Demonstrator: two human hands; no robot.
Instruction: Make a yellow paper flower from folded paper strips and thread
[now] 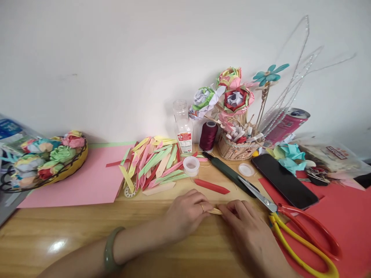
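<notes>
Between my two hands, low over the wooden table, is a small pale yellow folded paper strip (215, 211). My left hand (188, 212) is closed on its left end, and my right hand (243, 218) pinches its right end. Most of the strip is hidden by my fingers. Just beyond them lies a red folded strip (211, 186) with pointed ends. Farther back to the left, a heap of folded paper strips (158, 160) in green, pink, yellow and red spreads out. A small white round tub (191, 165) stands beside the heap.
Scissors (272, 206) with red and yellow handles lie right of my right hand, near a phone (285, 179). Behind are a dark green tool (228, 172), a purple thread spool (208, 136), a clear bottle (184, 135) and a flower basket (236, 148). Pink paper (87, 189) lies left.
</notes>
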